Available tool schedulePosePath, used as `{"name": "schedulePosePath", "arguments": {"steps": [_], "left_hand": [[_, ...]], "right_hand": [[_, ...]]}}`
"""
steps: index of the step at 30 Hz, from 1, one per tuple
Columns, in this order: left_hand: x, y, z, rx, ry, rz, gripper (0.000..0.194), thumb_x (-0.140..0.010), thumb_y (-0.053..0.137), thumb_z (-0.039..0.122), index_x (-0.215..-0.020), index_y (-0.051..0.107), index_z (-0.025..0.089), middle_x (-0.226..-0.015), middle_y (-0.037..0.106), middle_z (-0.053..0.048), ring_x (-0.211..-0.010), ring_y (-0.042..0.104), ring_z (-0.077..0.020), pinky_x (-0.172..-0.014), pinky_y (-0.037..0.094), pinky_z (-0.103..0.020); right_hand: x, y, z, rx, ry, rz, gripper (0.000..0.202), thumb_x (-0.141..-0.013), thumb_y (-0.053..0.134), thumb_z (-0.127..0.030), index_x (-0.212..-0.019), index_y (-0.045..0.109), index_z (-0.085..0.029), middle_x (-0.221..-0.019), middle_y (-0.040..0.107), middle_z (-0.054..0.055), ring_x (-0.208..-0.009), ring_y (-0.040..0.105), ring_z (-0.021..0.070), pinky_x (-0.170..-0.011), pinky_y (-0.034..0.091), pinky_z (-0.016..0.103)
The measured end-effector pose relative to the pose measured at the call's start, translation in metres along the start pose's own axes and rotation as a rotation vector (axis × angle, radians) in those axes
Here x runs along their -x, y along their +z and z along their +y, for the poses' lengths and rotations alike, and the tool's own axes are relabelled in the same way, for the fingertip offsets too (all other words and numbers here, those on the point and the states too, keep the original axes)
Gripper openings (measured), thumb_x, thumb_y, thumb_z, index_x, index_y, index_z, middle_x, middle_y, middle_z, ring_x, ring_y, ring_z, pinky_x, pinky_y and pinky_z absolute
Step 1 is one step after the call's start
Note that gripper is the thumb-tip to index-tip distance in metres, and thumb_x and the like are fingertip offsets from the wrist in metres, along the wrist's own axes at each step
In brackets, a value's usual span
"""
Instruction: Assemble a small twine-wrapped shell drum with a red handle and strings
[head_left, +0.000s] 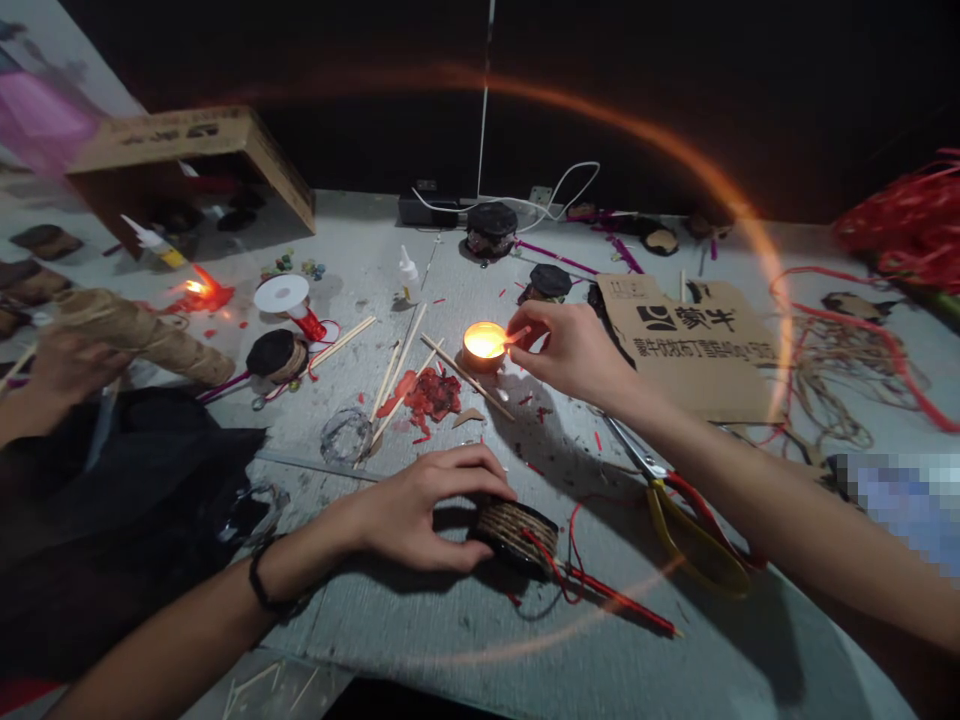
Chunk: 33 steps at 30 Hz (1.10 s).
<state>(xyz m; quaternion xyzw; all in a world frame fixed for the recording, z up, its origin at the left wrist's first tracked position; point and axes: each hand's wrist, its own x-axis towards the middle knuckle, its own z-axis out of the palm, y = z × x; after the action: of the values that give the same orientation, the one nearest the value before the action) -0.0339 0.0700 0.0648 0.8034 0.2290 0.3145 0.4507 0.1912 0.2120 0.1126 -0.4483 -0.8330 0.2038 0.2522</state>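
My left hand (427, 510) is closed round a small rattle drum (521, 530) lying on the table, its black-rimmed side wound with brown twine. Red cord trails from the drum, and a red-wrapped handle (626, 602) sticks out to the right. A thin reddish stick (519, 337) is pinched between the fingertips of my right hand (566, 345), its tip at a lit tealight candle (484, 352). Yellow-and-red-handled scissors (686, 515) lie under my right forearm. In front of the candle are wooden sticks (469, 378) and a red wax patch (435, 395).
A co-worker's hand (60, 375) holds a brown roll (142, 335) at the left. Behind are a cardboard box (277, 170), a white spool (281, 294), a glue bottle (407, 272) and more drums (491, 230). Cut cardboard (697, 350) and red cord (907, 230) lie right.
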Motion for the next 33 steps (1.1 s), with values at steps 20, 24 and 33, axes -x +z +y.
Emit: {"name": "schedulePosePath", "arguments": {"steps": [20,24,33], "left_hand": [[0.001,0.001,-0.001,-0.010,0.003,-0.003,0.047,-0.085,0.081,0.022,-0.131,0.070,0.021,-0.117,0.070,-0.011,-0.107,0.070,-0.0253,-0.096,0.060,-0.041],[0.001,0.002,-0.001,-0.008,0.005,0.002,0.048,-0.085,0.081,0.023,-0.131,0.070,0.022,-0.116,0.070,-0.011,-0.106,0.070,-0.0260,-0.094,0.061,-0.042],[0.000,0.001,0.000,0.023,-0.020,0.010,0.046,-0.087,0.082,0.025,-0.131,0.071,0.022,-0.116,0.071,-0.011,-0.106,0.070,-0.0253,-0.094,0.061,-0.042]], "right_hand": [[0.002,0.003,0.001,0.046,0.013,-0.008,0.010,-0.085,0.068,-0.013,-0.091,0.073,-0.020,-0.086,0.079,0.007,-0.076,0.071,0.0215,-0.070,0.049,0.037],[0.002,0.001,-0.003,0.020,0.001,-0.007,0.009,-0.087,0.066,-0.013,-0.090,0.072,-0.020,-0.088,0.079,0.007,-0.078,0.071,0.0220,-0.069,0.050,0.037],[0.086,-0.061,-0.026,-0.226,-0.043,-0.032,0.002,-0.097,0.073,-0.029,-0.097,0.071,-0.028,-0.091,0.076,0.003,-0.078,0.070,0.0203,-0.069,0.057,0.037]]}}
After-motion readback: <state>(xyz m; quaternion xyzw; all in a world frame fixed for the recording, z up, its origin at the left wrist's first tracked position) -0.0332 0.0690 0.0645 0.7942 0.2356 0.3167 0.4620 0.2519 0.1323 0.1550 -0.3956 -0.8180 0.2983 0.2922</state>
